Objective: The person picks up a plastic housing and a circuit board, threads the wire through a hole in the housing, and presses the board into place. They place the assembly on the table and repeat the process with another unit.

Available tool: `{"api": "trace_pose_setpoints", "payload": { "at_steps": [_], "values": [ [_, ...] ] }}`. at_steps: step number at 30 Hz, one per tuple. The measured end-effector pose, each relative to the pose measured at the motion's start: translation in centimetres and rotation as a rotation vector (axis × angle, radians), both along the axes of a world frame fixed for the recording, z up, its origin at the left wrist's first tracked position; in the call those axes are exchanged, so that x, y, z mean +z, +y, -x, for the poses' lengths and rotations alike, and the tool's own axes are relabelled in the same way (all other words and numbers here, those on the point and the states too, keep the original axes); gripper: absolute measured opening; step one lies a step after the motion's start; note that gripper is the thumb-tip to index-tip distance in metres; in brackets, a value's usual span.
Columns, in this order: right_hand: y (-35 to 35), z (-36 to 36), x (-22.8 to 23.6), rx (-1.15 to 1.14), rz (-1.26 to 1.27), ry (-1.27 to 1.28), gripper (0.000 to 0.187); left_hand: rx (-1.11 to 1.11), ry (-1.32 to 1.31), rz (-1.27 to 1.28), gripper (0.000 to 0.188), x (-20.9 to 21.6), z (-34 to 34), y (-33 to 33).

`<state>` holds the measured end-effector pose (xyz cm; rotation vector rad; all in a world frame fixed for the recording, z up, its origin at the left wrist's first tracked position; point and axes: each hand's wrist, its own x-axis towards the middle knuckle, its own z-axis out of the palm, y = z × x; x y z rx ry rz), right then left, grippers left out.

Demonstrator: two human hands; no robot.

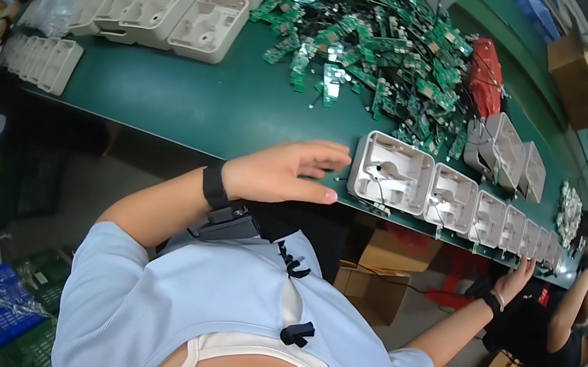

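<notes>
My left hand [284, 170] is stretched out over the front edge of the green table, its fingers apart with nothing in them. Just right of its fingertips stands a white plastic box housing [384, 198], open at the top, with a dark cable and a small part inside. A row of similar white housings [448, 219] runs on to the right along the edge. At the far part of that row my right hand [513, 282] reaches up with fingers extended, its tips at the front of a housing; whether they touch it is too small to tell.
A big heap of green circuit boards [384, 52] with black wires lies behind the row. Stacked white housings [211, 28] stand at the back left, and a red bag [486, 77] at the back right. Another person's arm [572, 300] reaches in at the far right.
</notes>
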<state>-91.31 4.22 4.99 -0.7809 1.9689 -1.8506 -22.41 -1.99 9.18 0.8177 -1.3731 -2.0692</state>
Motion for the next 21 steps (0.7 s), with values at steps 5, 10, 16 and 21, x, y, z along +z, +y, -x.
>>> {"api": "trace_pose_setpoints", "payload": {
  "at_steps": [5,10,16,21],
  "values": [
    [4.8,-5.9,2.4,-0.068,-0.027,0.172,0.055,0.645,-0.795,1.213,0.049,2.2,-6.3,-1.4],
    [7.2,-14.9,6.3,0.032,0.125,0.151,0.039,0.808,-1.450,1.410,0.045,2.1,-11.5,-4.4],
    [4.8,-26.0,12.1,0.362,0.058,0.388,0.026,0.519,-1.730,1.230,0.025,2.1,-12.8,-7.9],
    [1.7,-36.4,18.4,0.711,-0.021,0.435,0.032,0.569,-1.683,1.289,0.019,2.3,-13.1,-5.8]
  ]
}}
